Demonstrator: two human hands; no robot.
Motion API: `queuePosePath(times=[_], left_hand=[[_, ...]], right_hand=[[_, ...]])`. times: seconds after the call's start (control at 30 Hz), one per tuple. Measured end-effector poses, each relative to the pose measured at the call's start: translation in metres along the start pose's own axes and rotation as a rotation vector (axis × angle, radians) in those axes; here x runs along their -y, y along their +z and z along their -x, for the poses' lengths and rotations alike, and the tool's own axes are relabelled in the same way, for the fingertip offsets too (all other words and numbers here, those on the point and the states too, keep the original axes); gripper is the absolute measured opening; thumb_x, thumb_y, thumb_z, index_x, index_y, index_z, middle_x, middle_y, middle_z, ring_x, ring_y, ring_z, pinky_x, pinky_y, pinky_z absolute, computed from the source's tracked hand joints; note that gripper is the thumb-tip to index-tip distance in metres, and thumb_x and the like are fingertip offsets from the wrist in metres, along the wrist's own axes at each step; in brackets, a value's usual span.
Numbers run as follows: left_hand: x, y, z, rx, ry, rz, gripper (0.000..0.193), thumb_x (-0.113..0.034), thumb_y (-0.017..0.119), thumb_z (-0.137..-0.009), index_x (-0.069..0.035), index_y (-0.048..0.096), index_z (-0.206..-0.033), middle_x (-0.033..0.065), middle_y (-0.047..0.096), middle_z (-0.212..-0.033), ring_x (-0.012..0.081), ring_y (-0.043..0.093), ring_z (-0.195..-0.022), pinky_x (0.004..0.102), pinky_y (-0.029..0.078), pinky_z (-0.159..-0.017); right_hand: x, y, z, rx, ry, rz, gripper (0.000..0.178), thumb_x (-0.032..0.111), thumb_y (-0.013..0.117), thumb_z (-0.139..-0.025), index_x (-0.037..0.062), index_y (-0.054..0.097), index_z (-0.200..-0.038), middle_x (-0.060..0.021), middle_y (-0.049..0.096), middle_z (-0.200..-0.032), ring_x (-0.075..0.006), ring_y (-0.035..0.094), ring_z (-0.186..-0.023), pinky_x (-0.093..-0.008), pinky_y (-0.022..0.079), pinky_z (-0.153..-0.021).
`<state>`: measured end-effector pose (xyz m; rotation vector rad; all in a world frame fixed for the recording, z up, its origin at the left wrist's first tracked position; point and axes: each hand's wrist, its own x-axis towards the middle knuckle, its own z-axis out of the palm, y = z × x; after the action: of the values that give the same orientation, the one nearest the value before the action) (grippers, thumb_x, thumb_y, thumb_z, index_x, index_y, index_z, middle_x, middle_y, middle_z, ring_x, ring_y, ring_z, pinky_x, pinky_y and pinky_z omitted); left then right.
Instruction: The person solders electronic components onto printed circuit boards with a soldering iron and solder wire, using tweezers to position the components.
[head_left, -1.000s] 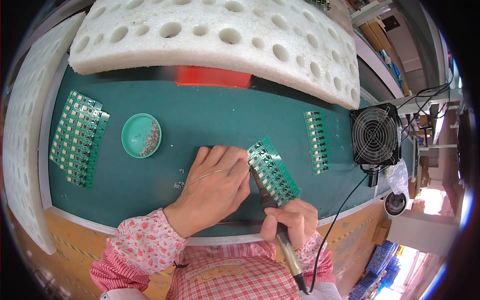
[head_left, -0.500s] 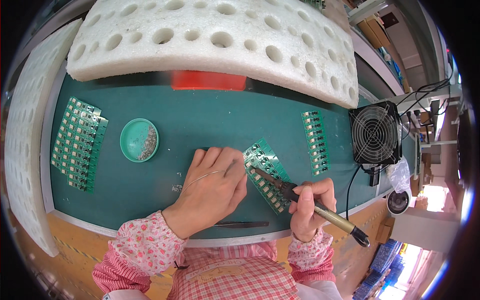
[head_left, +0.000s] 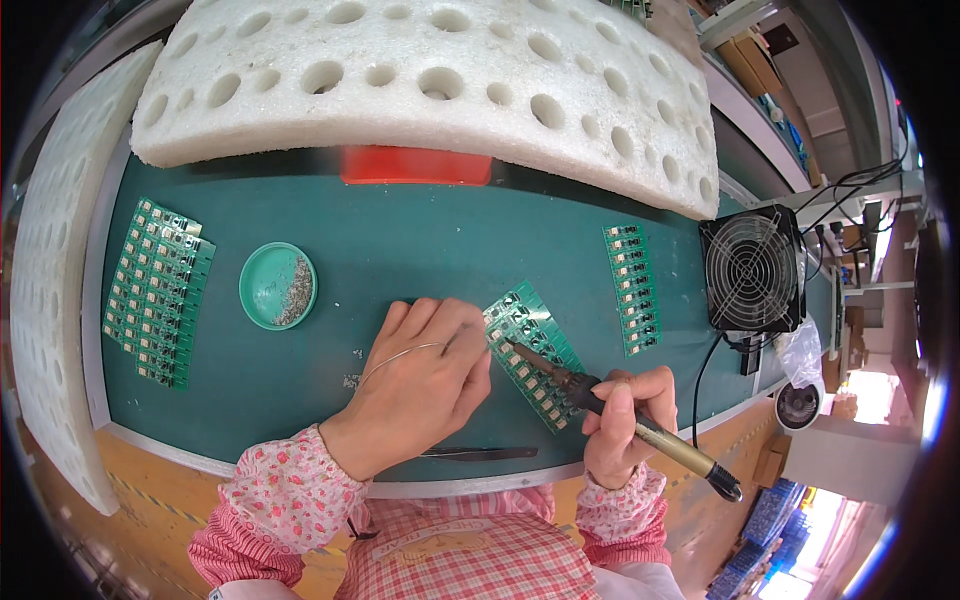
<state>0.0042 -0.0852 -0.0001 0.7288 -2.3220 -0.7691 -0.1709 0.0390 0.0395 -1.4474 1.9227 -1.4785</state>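
Observation:
My right hand [head_left: 630,420] grips a soldering iron [head_left: 672,442] like a pen, and its dark tip meets a green circuit board [head_left: 548,395] near the upper left part of a row of pale square components. My left hand [head_left: 425,375] is closed at the board's left edge. A thin strand of solder wire [head_left: 405,352] curves over its back and runs in among the fingers, whose tips are partly hidden. Tweezers [head_left: 480,453] lie by the table's near edge, just below the left hand.
On the left, stacked circuit boards [head_left: 155,295] lie beside a round green dish [head_left: 250,295] holding small metallic bits. Another board strip [head_left: 632,290] and a black fan [head_left: 750,270] with cables are at right. Perforated white foam [head_left: 400,115] spans the back, above a red container [head_left: 415,166].
The iron's tip has shifted very slightly right along the board, with my right hand. My left hand keeps its place, and the whole view has dipped a little.

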Motion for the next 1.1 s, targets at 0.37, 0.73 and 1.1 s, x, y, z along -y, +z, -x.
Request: queuePosePath(times=[0.37, 0.73, 1.1], left_hand=[[0.004, -0.003, -0.002, 0.003, -0.009, -0.023, 0.015, -0.003, 0.070, -0.078, -0.003, 0.059, -0.088, 0.0068, 0.056, -0.096, 0.0257, 0.053, -0.086, 0.0380, 0.041, -0.077], [0.004, -0.002, -0.003, 0.012, -0.006, -0.046, 0.015, -0.005, 0.070, -0.079, -0.003, 0.059, -0.089, 0.0071, 0.055, -0.097, 0.0258, 0.052, -0.088, 0.0382, 0.039, -0.078], [0.003, -0.002, -0.003, 0.024, -0.030, -0.050, 0.017, -0.002, 0.071, -0.077, -0.004, 0.058, -0.088, 0.0042, 0.057, -0.101, 0.0258, 0.053, -0.087, 0.0379, 0.041, -0.076]], right_hand=[[0.000, 0.013, -0.014, 0.106, -0.332, 0.095, 0.011, 0.000, 0.071, -0.081, 0.0022, 0.061, -0.086, -0.0036, 0.063, -0.062, -0.0147, 0.053, -0.043, -0.0282, 0.043, -0.044], [0.005, 0.018, -0.019, 0.184, -0.426, 0.205, 0.015, 0.012, 0.065, -0.090, 0.0033, 0.054, -0.085, -0.0054, 0.060, -0.059, -0.0166, 0.051, -0.042, -0.0312, 0.041, -0.044], [0.004, 0.026, -0.009, 0.226, -0.606, 0.296, 0.015, 0.001, 0.074, -0.072, 0.0030, 0.064, -0.084, 0.0004, 0.053, -0.055, -0.0153, 0.050, -0.043, -0.0282, 0.039, -0.041]])
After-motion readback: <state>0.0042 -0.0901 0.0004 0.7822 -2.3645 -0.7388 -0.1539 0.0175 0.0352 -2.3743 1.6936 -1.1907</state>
